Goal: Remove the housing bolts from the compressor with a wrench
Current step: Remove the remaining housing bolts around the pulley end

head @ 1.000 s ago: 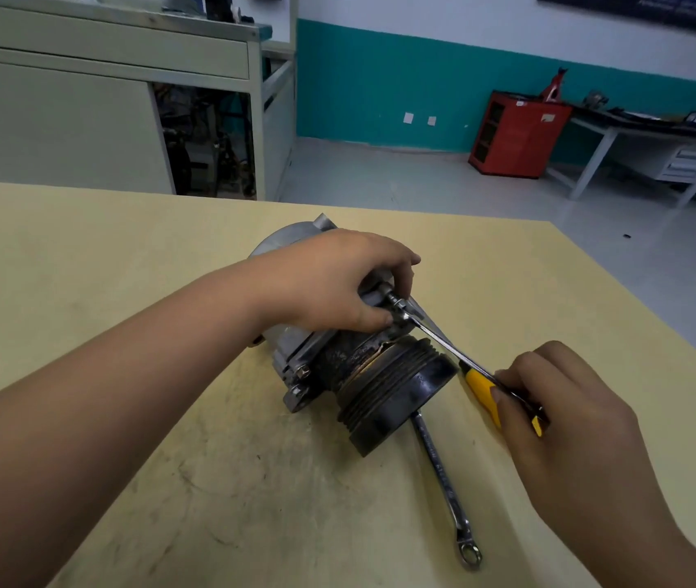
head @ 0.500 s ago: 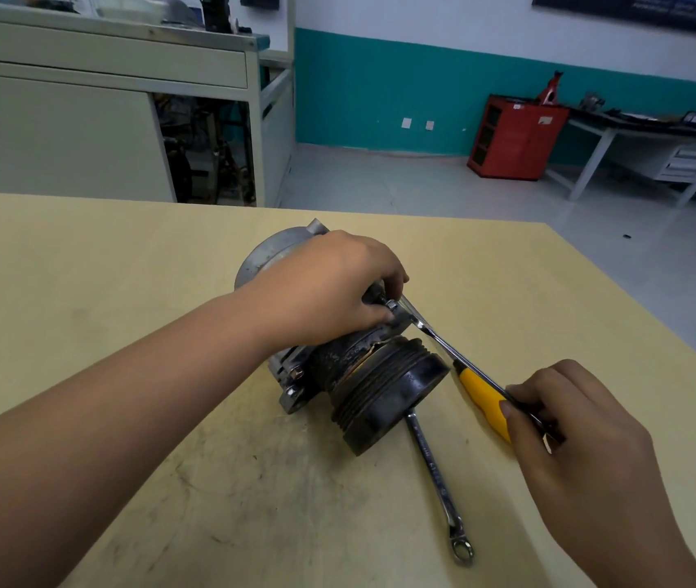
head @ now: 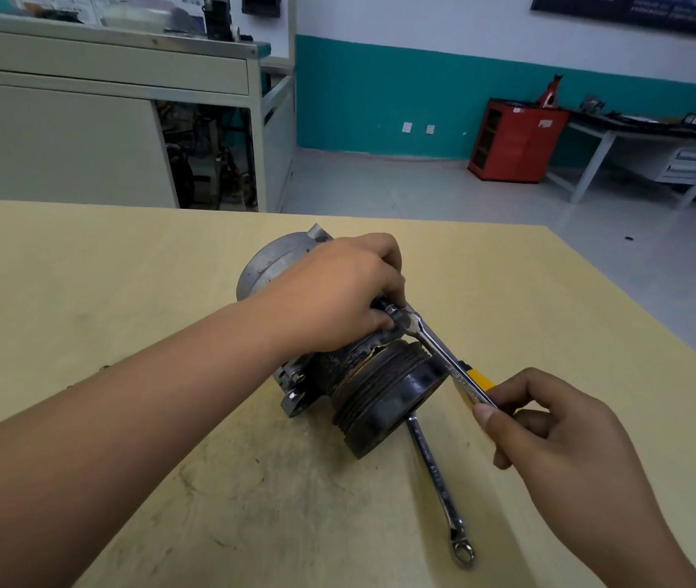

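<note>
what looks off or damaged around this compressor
Two things. A ragged, broken-looking edge shows where the dark body of the compressor meets the pulley. And a spare wrench lies on the table with one end tucked under the pulley, so the compressor may sit unevenly.

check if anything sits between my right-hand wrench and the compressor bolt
Nothing visible does: the wrench in the right hand has its head at the compressor housing, beside the fingers of the left hand. The black pulley lies close under its shaft.
</note>
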Demonstrator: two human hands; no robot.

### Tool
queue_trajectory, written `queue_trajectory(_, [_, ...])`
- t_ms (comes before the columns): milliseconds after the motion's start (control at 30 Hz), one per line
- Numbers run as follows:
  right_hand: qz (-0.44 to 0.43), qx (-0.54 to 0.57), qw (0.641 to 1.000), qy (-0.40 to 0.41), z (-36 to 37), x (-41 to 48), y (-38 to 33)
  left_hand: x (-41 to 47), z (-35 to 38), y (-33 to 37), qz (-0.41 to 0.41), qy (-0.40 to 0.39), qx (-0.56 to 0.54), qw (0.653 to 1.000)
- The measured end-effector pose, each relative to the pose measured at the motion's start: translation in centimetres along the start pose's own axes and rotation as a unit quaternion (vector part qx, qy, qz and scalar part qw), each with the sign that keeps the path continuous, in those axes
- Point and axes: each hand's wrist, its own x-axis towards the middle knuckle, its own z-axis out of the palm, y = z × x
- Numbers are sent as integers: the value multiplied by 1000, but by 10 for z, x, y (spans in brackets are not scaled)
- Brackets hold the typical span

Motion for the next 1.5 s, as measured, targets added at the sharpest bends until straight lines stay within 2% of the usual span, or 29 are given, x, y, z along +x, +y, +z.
queue_trajectory(300, [17, 8, 1000, -4, 0, 0, 0, 0, 6, 3, -36, 41, -11, 998])
queue_trajectory(533, [27, 12, 1000, -4, 1, -1, 7, 0, -7, -3, 22, -40, -4, 999])
queue_trajectory(767, [29, 10, 1000, -3, -2, -3, 9, 3, -6, 3, -22, -2, -14, 1000])
queue_trajectory(933, [26, 11, 1000, -4, -2, -4, 10, 4, -4, 6, -24, -33, 26, 999])
queue_trajectory(1133, [28, 17, 999, -3, -3, -7, 12, 3, 3, 9, -43, -4, 49, 998])
queue_trajectory(1233, [32, 20, 999, -4, -4, -9, 13, 1, 1, 7, -30, -23, 22, 999])
queue_trajectory(1300, [32, 21, 999, -5, -4, -9, 14, 2, -1, 6, -8, -41, 42, 998])
queue_trajectory(1500, [30, 15, 999, -4, -5, -12, 12, 2, 4, 10, -41, 7, 55, 998])
